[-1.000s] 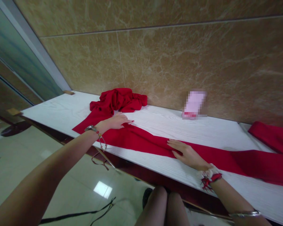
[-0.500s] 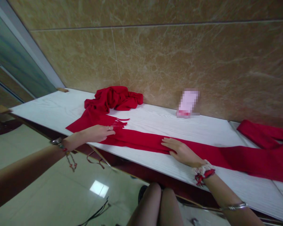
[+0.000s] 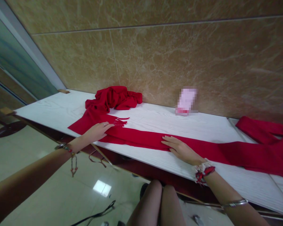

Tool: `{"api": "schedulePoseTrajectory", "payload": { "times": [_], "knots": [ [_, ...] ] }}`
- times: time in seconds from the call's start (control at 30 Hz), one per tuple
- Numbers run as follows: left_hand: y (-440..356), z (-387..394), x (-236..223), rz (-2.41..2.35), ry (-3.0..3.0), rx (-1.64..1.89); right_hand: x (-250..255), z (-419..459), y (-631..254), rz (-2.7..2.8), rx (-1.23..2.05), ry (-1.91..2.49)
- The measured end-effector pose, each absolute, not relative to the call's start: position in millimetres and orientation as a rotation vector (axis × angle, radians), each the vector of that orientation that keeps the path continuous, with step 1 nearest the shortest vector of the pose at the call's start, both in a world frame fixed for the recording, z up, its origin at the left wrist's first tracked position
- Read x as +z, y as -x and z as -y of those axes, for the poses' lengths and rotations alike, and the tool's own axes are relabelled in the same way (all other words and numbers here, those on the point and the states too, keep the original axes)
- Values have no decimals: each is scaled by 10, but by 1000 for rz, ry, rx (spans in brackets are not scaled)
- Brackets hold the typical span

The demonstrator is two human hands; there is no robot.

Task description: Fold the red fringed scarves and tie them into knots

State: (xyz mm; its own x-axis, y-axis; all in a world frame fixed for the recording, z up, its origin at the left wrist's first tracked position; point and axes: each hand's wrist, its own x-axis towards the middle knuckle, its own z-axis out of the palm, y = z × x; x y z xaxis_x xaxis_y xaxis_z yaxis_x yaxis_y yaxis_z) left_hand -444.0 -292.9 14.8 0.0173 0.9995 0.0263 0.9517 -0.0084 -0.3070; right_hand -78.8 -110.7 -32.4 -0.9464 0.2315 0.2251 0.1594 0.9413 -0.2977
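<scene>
A long red scarf [image 3: 139, 137] lies as a folded strip along the white tabletop and runs off toward the right. My left hand [image 3: 97, 131] rests at the strip's left end, fingers stretched out over the cloth; its fingertips are close to a red fringe [image 3: 121, 121]. My right hand [image 3: 179, 149] lies flat on the middle of the strip with fingers spread a little. Behind my left hand is a bunched red scarf [image 3: 115, 98], whose flat part reaches down to the table's front edge. My left hand partly covers where the two cloths meet.
A pixelated pink item [image 3: 186, 101] stands against the brown marbled wall [image 3: 153, 62]. More red cloth [image 3: 257, 127] lies looped at the right. The white tabletop [image 3: 47, 105] is narrow, with open shelf space beneath. Black cables [image 3: 96, 214] lie on the floor.
My left hand has shifted slightly up along the scarf's end, toward the fringe. My right hand stays on about the same spot of the strip. The view has tilted slightly.
</scene>
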Motion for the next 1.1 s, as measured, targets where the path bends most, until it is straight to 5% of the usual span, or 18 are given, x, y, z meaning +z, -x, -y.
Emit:
{"api": "schedulePoseTrajectory", "payload": {
  "times": [0.63,1.1],
  "knots": [
    [4583,2927,153,1994,1873,206,-346,1109,774,2839,307,266],
    [4641,2949,312,1878,2302,615,-304,1128,785,2863,253,233]
  ]
}}
